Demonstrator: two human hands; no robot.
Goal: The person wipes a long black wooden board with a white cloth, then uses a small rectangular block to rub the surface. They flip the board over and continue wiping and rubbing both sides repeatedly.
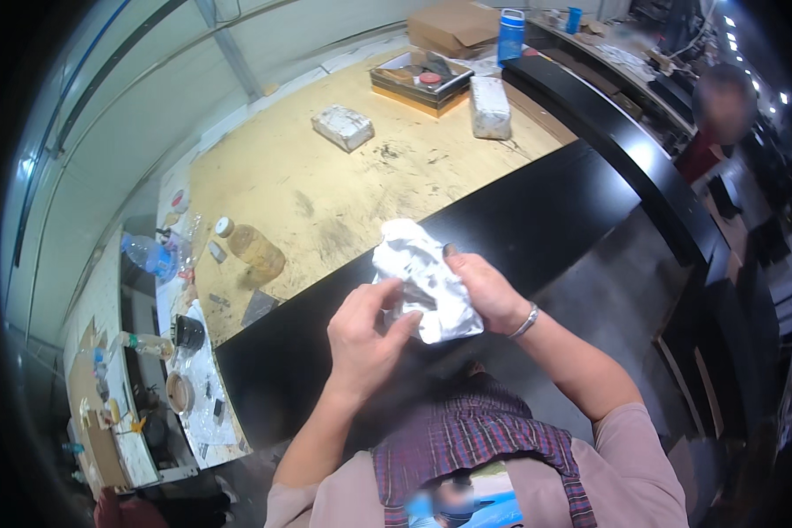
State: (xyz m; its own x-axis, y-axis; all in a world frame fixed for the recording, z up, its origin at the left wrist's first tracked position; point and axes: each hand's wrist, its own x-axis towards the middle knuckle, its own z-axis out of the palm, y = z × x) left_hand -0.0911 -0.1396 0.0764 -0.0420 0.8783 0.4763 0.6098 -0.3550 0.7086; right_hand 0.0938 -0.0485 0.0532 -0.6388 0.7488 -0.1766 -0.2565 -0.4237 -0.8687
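A crumpled white cloth (424, 273) with dark smudges is bunched between my two hands, above the near edge of a long glossy black board (537, 198). My right hand (495, 297) grips its right side, thumb on top and a bracelet at the wrist. On the cloth's left side, my left hand (361, 333) has its fingers bent, with thumb and forefinger pinching a fold. Whether anything firm is inside the cloth cannot be seen. The board lies along the front of a worn yellowish tabletop (326, 207).
Two white-wrapped blocks (343, 128) (490, 109) stand farther back, near an open box of odds and ends (421, 84). A capped bottle of yellowish liquid (253, 248) lies left. Another curved black piece (625, 132) runs along the right, with a person (722, 106) beyond it.
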